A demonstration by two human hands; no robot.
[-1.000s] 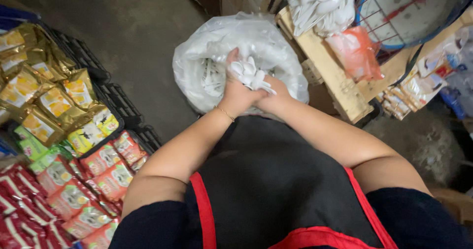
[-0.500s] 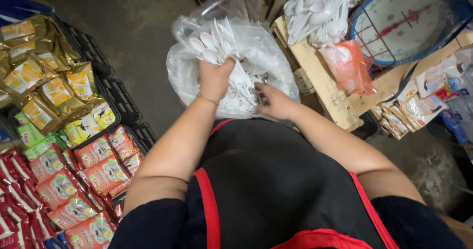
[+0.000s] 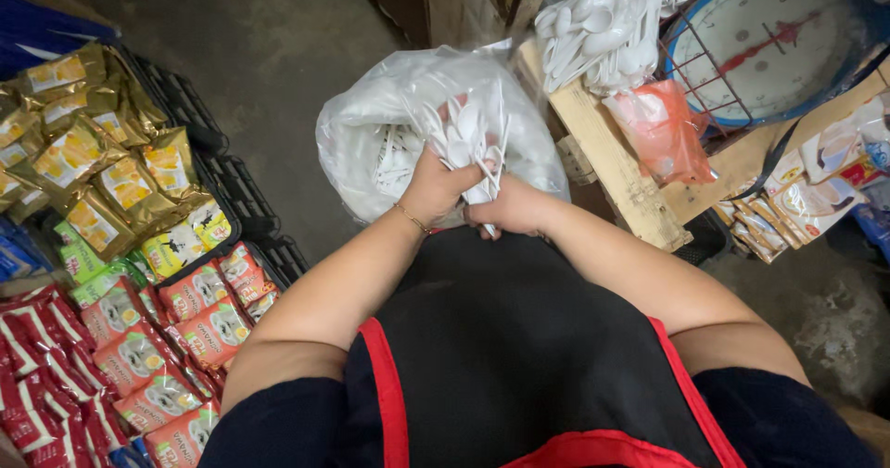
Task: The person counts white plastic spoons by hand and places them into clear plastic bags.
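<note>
A big clear plastic bag [image 3: 371,125] full of white plastic spoons stands on the floor in front of me. My left hand [image 3: 434,188] grips a bunch of white spoons [image 3: 461,134] by their handles, bowls pointing up, just above the bag's mouth. My right hand [image 3: 513,210] is pressed against the same bunch from the right, fingers closed around the lower ends of the handles. Both forearms reach out over my black and red apron.
Snack packets in gold, green and red fill black crates [image 3: 199,116] on the left. A wooden pallet [image 3: 607,158] on the right carries bagged spoons [image 3: 603,32], an orange bag [image 3: 663,130] and a round dial scale [image 3: 774,46]. Grey concrete floor lies ahead.
My left hand has lifted a bunch of spoons up out of the bag. My right hand has moved in from the side and closed on the handles. The view has shifted slightly.
</note>
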